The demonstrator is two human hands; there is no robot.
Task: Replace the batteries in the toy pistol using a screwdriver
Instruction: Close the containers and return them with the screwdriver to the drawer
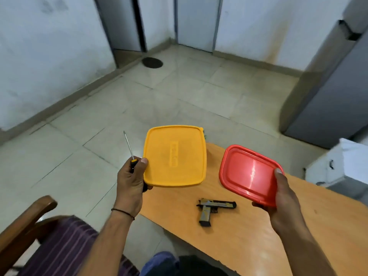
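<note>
The toy pistol [213,209], silver and black, lies on its side on the orange table [239,246], barrel pointing right. My left hand [130,180] grips the left edge of a yellow lidded container [175,156] and, in the same fist, a screwdriver [129,148] with a black and yellow handle, its shaft pointing up. My right hand [282,198] holds a red lidded container [250,174] by its right edge, tilted, above the table. Both containers are held in the air. No batteries show.
A wooden chair with a striped purple cushion [59,250] stands at the lower left. A grey cabinet [328,92] rises at the right and a white box [342,168] sits beyond the table's far right edge. Tiled floor [159,100] lies ahead.
</note>
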